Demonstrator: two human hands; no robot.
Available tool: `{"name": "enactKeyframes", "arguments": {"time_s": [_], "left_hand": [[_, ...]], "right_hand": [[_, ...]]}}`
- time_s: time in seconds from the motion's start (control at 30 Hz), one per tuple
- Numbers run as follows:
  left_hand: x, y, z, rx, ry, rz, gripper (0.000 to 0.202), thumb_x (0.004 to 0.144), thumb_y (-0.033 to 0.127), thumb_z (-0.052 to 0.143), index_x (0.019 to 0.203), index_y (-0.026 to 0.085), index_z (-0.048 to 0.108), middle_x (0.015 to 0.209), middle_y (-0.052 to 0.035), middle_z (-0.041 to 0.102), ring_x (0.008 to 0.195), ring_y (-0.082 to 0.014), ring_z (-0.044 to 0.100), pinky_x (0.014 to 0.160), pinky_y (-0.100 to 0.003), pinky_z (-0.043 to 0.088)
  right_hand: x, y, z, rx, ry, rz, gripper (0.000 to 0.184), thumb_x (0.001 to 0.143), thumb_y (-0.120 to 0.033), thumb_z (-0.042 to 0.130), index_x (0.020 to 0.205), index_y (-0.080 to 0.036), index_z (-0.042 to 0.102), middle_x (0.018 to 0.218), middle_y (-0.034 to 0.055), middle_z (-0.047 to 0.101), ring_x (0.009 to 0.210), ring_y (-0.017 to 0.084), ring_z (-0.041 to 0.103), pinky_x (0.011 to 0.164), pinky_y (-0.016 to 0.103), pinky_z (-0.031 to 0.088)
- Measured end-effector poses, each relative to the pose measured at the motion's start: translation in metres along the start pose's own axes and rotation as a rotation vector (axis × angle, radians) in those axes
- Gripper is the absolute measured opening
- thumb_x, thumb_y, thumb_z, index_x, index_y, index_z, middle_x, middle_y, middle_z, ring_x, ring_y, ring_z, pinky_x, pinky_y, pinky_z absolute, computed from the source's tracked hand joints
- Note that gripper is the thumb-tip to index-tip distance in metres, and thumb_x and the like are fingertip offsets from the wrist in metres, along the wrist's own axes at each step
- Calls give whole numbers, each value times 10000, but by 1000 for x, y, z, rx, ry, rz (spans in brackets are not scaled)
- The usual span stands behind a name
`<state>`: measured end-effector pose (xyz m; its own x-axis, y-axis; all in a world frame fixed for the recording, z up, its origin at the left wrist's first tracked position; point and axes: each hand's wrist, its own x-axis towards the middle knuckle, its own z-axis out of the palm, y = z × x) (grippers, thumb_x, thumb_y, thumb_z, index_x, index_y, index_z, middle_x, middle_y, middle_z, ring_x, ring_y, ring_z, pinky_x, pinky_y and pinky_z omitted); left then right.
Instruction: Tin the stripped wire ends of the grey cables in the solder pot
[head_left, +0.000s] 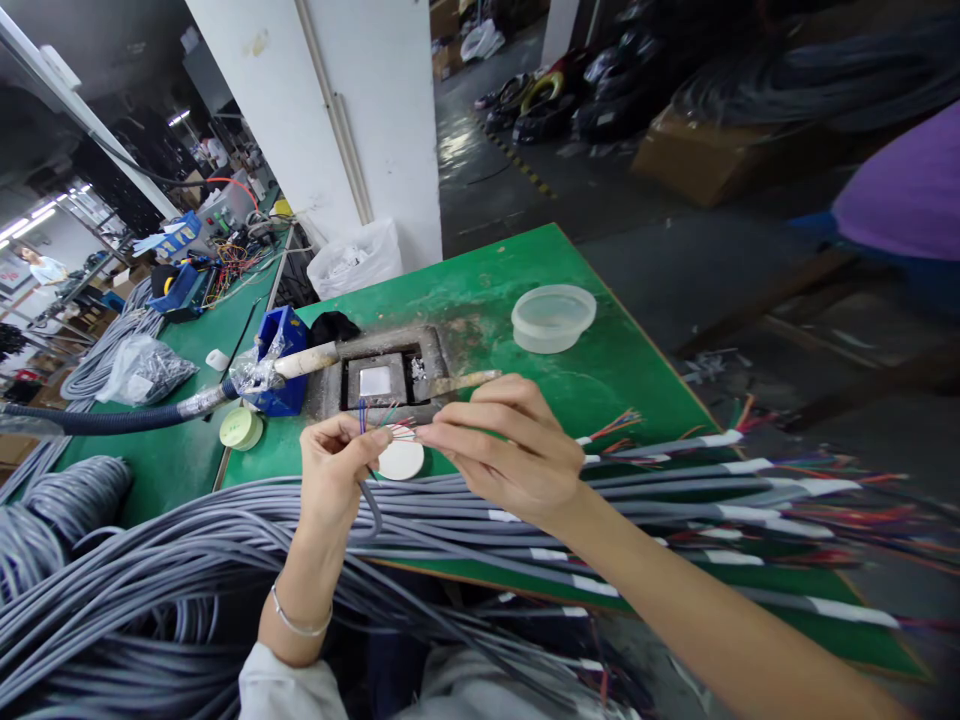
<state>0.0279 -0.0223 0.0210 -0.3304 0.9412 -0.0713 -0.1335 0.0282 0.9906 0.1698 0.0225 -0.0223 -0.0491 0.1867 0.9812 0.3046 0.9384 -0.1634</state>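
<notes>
Grey round cable (370, 508), centre frame, pinched upright in left hand (334, 472); thin coloured strands (384, 414) fanned at its tip, gripped by right hand (510, 452) fingertips above smooth white disc (402, 461) on scuffed green bench (480, 290).

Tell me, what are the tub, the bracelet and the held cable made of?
Tub: translucent plastic, cloudy, see-through. Bracelet: probably metal, thin, silvery shine. Cable in the left hand: grey matt jacket, likely plastic or rubber; bends softly.
</notes>
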Motion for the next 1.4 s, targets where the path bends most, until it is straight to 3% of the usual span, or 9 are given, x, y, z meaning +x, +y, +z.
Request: {"name": "enactKeyframes", "arguments": {"time_s": [0.27,0.57,0.87,0.93,1.03,1.17,1.4], "left_hand": [[-1,-1,-1,13,-11,-6,262,485,210,748,409,142,507,349,52,455,305,-9,290,330,-169,144],[-5,4,3,26,-37,-26,257,488,220,745,426,140,509,358,52,449,323,-9,284,351,-173,135],[-8,8,-1,-9,15,128,328,479,246,782,422,149,473,361,79,389,331,-5,265,364,-169,201],[-8,9,-1,-12,29,111,316,480,243,779,428,150,481,359,80,386,331,-7,268,366,-170,200],[-9,9,-1,-17,24,76,302,477,230,775,433,145,489,361,81,385,328,-2,272,367,-167,183],[-8,7,-1,-36,-20,35,300,472,226,776,433,138,492,366,75,401,324,1,280,361,-159,163],[-4,2,-2,-47,-45,6,309,443,247,784,407,137,497,343,74,386,307,1,252,339,-154,160]], "right_hand": [[2,-3,-6,-125,-50,-124,118,810,-94,603,849,-202,630,691,23,678,698,151,463,591,282,430],[-1,-2,-2,-122,-66,-105,133,803,-64,585,903,-149,604,721,55,675,717,166,475,624,310,425],[9,-5,-5,223,-137,353,131,824,-86,522,753,-195,505,694,19,552,693,148,495,629,313,442],[8,-5,-4,195,-80,327,130,807,-71,549,775,-194,526,699,18,563,692,146,500,632,314,443],[6,-5,-3,100,19,171,149,782,-52,601,839,-187,579,718,32,606,689,148,502,630,313,449],[5,-5,-2,42,27,29,157,785,-55,605,874,-184,611,704,41,638,678,154,481,583,296,449],[5,-7,-1,74,41,50,100,836,-116,564,879,-196,607,691,37,628,666,152,503,554,292,447]]}}
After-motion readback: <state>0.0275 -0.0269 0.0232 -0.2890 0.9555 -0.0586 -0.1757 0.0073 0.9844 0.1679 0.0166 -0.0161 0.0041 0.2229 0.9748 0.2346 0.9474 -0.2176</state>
